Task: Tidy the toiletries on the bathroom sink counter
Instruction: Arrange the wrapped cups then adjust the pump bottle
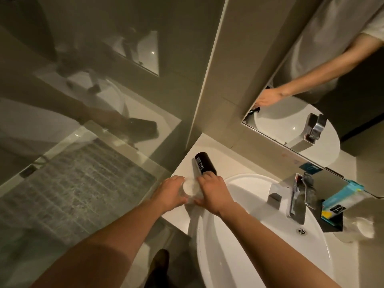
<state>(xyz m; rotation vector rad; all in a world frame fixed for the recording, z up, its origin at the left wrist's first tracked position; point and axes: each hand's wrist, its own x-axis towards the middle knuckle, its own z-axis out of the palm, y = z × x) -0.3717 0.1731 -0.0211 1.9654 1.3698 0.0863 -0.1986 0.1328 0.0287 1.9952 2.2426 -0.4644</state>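
Note:
A clear drinking glass (191, 189) stands on the white counter (228, 161) left of the sink basin (259, 235). My left hand (170, 192) wraps its left side and my right hand (214, 193) grips its right side. Just behind my right hand a black cylindrical bottle (204, 164) with white lettering lies tilted against the counter; whether my fingertips touch it I cannot tell. At the far right a teal and white toothpaste box (342, 194) rests on a black tray (332, 221).
A chrome faucet (297, 196) rises behind the basin. Another clear glass (361, 225) stands at the right edge. The mirror (311, 90) hangs above the counter. A glass shower partition (83, 163) borders the counter's left end.

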